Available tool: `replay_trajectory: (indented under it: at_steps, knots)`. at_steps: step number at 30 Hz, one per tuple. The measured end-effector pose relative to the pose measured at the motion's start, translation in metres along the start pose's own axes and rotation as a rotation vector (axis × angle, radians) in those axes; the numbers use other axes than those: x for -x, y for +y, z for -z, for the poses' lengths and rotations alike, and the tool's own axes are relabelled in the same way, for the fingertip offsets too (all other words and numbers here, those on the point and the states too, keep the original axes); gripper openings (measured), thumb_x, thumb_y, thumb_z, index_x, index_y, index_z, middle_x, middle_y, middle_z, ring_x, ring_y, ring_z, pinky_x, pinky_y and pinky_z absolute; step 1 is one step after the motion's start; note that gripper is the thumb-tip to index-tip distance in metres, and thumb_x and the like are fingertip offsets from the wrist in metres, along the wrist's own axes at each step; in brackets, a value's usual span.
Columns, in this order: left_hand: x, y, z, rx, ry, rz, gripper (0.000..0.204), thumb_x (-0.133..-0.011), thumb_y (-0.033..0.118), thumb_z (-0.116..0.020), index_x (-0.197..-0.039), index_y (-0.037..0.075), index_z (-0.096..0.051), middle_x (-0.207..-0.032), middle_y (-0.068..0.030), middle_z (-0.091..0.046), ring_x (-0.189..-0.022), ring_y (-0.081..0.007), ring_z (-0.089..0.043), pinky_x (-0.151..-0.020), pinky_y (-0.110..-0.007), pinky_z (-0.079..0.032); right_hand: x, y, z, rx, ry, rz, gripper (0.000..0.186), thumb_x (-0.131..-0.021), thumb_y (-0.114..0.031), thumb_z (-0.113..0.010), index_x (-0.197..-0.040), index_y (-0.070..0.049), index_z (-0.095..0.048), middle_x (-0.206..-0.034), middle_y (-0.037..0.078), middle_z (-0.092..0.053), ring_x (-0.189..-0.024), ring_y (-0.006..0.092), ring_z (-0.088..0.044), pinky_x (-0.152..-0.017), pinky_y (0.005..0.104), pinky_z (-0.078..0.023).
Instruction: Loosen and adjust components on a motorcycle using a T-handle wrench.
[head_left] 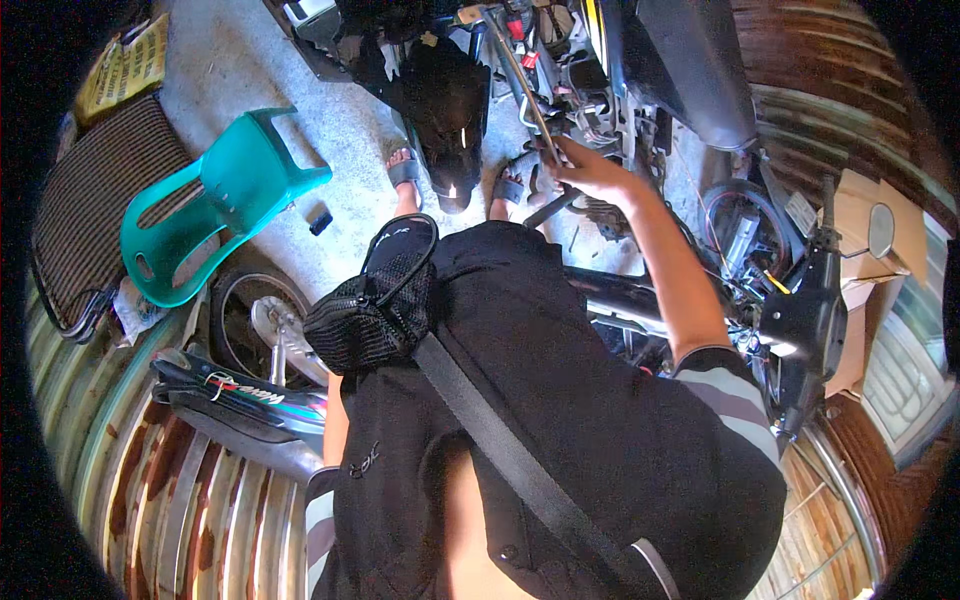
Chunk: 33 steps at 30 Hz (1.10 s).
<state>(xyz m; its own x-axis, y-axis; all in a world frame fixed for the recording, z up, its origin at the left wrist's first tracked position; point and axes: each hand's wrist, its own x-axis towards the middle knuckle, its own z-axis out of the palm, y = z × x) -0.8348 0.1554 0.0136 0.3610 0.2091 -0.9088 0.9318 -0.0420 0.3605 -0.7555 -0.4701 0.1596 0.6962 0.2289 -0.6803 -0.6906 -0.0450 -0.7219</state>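
My right hand [588, 170] reaches forward to the right, its fingers closed around the lower end of a long, thin, brownish bar [522, 82]. The bar slants up and away to the left, beside a partly stripped motorcycle [585, 105] with exposed metal parts and wires. A dark grip or lever [552, 208] lies just below that hand. Of my left arm only a strip of forearm [334, 425] shows; my left hand is hidden behind my body and the black mesh bag [375, 310]. A glossy black motorcycle part [440, 110] stands between my sandalled feet.
A green plastic chair [240, 185] lies tipped over at the left, near a striped woven seat [105, 195]. A small dark object [320, 221] is on the concrete floor [345, 60]. A wheel [262, 310] stands at lower left; another motorcycle with a mirror [880, 230] is at right.
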Motion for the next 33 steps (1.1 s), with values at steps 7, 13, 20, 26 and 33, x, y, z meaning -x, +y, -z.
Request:
replay_trajectory:
  at_steps: [7,13,20,26,33]
  knots:
    - [-0.030,-0.021,0.017,0.077,-0.004,0.010,0.031,-0.092,0.034,-0.054,-0.102,0.005,-0.057,-0.084,-0.0116,-0.065,-0.070,-0.0235,-0.060,-0.069,-0.035,-0.050,0.007,-0.032,0.019,0.253,0.013,-0.036,0.038,-0.083,-0.008,-0.065,-0.118,-0.004,-0.052,-0.095,0.008,-0.064,-0.084,0.0169,-0.063,-0.076,0.0310,-0.052]
    - [-0.049,0.021,0.021,0.736,-0.367,0.087,0.031,-0.092,0.034,-0.054,-0.102,0.005,-0.058,-0.084,-0.0115,-0.065,-0.070,-0.0235,-0.060,-0.069,-0.035,-0.050,0.000,-0.035,0.003,0.271,0.142,-0.118,0.039,-0.072,-0.009,-0.075,-0.108,-0.006,-0.058,-0.094,0.006,-0.062,-0.081,0.0174,-0.061,-0.063,0.0310,-0.056]
    - [0.041,0.283,-0.036,-0.144,0.117,-0.481,0.044,-0.089,0.046,-0.056,-0.118,0.013,-0.054,-0.103,-0.0032,-0.063,-0.090,-0.0155,-0.060,-0.076,-0.031,-0.047,-0.010,-0.028,-0.001,0.302,0.213,-0.144,0.047,-0.066,-0.005,-0.079,-0.109,-0.005,-0.060,-0.089,0.007,-0.063,-0.077,0.0186,-0.062,-0.058,0.0335,-0.057]
    - [0.129,0.382,-0.221,-0.742,-0.705,-0.564,0.040,-0.091,0.040,-0.057,-0.116,0.008,-0.059,-0.100,-0.0027,-0.064,-0.087,-0.0116,-0.058,-0.077,-0.026,-0.045,-0.018,-0.037,-0.013,0.311,0.298,-0.277,0.039,-0.063,-0.005,-0.081,-0.096,0.001,-0.062,-0.085,0.012,-0.067,-0.071,0.0215,-0.066,-0.054,0.0331,-0.058]
    - [0.190,0.302,-0.396,-1.676,-1.340,-0.269,0.066,-0.084,0.055,-0.059,-0.111,-0.004,-0.061,-0.097,-0.0195,-0.066,-0.075,-0.0244,-0.067,-0.061,-0.035,-0.056,-0.020,-0.052,-0.015,0.371,0.226,-0.337,0.049,-0.061,-0.008,-0.084,-0.102,0.003,-0.059,-0.094,0.017,-0.064,-0.079,0.0251,-0.066,-0.054,0.0344,-0.059]
